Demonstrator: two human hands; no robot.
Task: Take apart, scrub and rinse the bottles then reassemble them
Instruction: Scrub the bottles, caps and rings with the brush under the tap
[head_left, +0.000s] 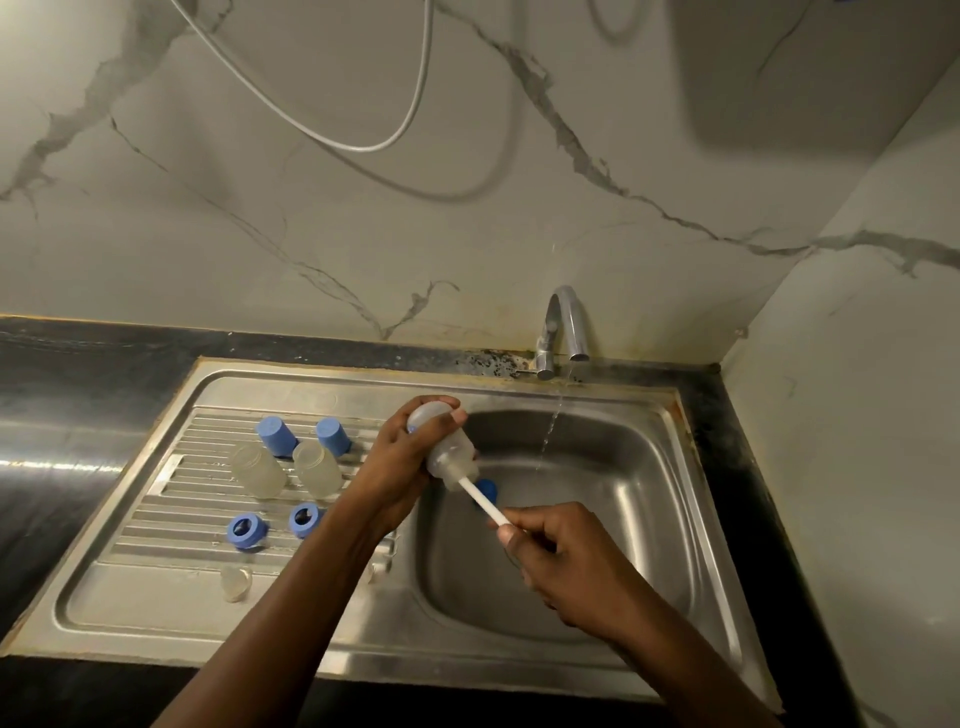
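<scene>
Right hand (561, 556) sits closest, its grip curled round the lower end of a white brush handle (483, 501). The handle runs up and away into the mouth of a clear bottle (447, 452). The left hand (410, 457) holds that bottle over the near-left edge of the sink basin (649, 519), grip wrapped round the body, the mouth tilted down toward the right hand. The brush head is inside and cannot be made out through the cloudy wall.

A thin stream of water (550, 426) falls from the tap (563, 327) into the basin, apart from the bottle. A blue part (489, 487) lies in the basin just behind the handle (ring or cap, too hidden to tell). On the drainboard (156, 519) to the left are two blue caps (275, 435), two clear bottle bodies (258, 470), two blue rings (247, 530) and a small clear teat (235, 582). A dark desk (78, 374) surrounds the sink.

By my reading the step in hand is scrubbing the inside of this bottle, with the taking apart done and reassembly not yet begun. The next move calls for drawing the brush out straight along the neck. The bottle then goes right, under the stream, mouth up, to rinse. Wet plastic is likely slippery, so the left grip should be firm.
</scene>
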